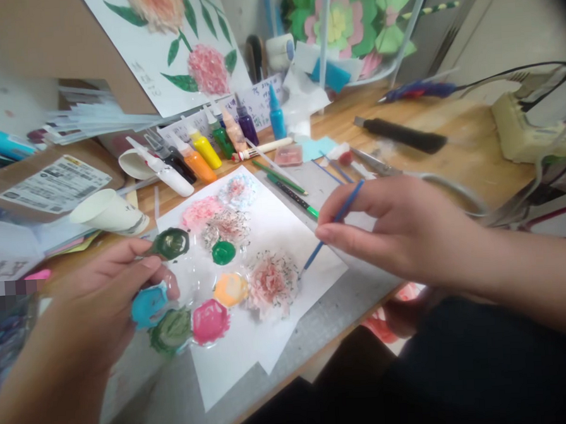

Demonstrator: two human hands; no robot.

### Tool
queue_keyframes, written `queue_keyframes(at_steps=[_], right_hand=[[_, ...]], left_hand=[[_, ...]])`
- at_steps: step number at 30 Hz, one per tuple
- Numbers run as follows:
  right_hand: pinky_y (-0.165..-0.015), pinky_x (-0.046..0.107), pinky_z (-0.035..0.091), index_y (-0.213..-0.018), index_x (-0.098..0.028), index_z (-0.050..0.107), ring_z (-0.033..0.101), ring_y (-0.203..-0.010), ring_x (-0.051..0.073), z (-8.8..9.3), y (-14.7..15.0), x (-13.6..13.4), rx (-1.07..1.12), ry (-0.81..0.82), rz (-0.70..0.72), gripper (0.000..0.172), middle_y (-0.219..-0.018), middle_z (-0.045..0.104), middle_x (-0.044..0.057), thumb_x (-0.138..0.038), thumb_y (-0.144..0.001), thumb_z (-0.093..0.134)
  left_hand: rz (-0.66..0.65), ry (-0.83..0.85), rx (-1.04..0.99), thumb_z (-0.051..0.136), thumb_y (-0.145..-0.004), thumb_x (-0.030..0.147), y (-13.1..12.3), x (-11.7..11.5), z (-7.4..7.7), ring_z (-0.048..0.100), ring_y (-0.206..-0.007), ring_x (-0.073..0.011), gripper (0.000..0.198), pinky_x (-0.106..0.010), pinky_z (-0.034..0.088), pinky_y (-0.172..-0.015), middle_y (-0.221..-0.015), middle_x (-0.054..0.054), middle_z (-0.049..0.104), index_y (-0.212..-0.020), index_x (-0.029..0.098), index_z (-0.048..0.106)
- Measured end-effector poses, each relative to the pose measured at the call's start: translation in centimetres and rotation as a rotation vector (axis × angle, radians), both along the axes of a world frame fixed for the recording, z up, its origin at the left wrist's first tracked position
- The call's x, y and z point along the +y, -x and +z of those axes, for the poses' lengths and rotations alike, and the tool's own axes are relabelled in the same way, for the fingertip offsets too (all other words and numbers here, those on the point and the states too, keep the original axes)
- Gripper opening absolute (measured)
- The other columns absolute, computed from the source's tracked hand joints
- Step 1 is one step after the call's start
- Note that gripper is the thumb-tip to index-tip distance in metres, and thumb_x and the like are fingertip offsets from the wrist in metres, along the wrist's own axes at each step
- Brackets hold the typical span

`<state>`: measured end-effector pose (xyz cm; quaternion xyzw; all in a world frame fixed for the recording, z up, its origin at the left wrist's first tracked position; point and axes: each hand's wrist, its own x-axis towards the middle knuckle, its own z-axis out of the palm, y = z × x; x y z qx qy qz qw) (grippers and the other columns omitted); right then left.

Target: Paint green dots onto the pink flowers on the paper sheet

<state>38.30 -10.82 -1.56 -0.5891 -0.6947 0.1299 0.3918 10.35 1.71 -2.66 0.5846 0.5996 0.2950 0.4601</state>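
My left hand (114,290) grips a clear paint palette (197,270) by its edge. Blobs of dark green, green, orange, pink, olive and blue paint sit in its wells. Between the thumb and fingers of my right hand (373,226) is a thin blue paintbrush (316,253), its tip at the right side of a pink shaving flower (273,281). That flower lies on white paper (307,236), with dark specks around its petals. Further up the sheet are a pink-and-grey flower (227,226), a pink one (201,211) and a pale blue one (237,190).
Several paint bottles (204,148) line the back, near a paper cup (109,211). A utility knife (400,134), scissors (375,163) and a power strip (525,129) lie to the right. Pencils (281,177) lie beyond the paper; a floral picture (170,47) stands behind.
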Motion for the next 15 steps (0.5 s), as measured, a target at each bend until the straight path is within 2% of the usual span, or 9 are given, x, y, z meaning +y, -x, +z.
queue_keyframes(at_steps=[7, 12, 15], right_hand=[[-0.047, 0.018, 0.043, -0.071, -0.014, 0.069, 0.06, -0.051, 0.008, 0.07, 0.14, 0.17, 0.002, -0.021, 0.018, 0.012, -0.059, 0.068, -0.003, -0.022, -0.08, 0.066], [-0.048, 0.019, 0.042, -0.072, -0.014, 0.069, 0.06, -0.052, 0.009, -0.06, 0.01, 0.26, 0.004, -0.073, -0.062, 0.011, -0.06, 0.068, -0.001, -0.021, -0.079, 0.064], [-0.046, 0.019, 0.041, -0.07, -0.014, 0.068, 0.058, -0.05, 0.009, -0.02, 0.07, 0.26, 0.008, -0.06, -0.043, 0.01, -0.058, 0.067, -0.002, -0.02, -0.078, 0.065]], left_hand=[[-0.001, 0.015, -0.018, 0.069, -0.058, 0.03, 0.2, 0.17, -0.3, 0.048, -0.037, -0.0117, 0.026, -0.019, 0.037, -0.033, -0.046, 0.004, 0.06, -0.079, 0.023, 0.056], [-0.013, -0.01, -0.038, 0.068, -0.061, 0.028, 0.65, 0.25, -0.61, 0.048, -0.037, -0.0119, 0.022, -0.019, 0.037, -0.034, -0.047, 0.004, 0.06, -0.079, 0.023, 0.057], [-0.031, 0.001, -0.039, 0.068, -0.063, 0.029, 0.81, 0.31, -0.71, 0.049, -0.038, -0.0129, 0.019, -0.02, 0.037, -0.035, -0.047, 0.004, 0.06, -0.078, 0.023, 0.057]])
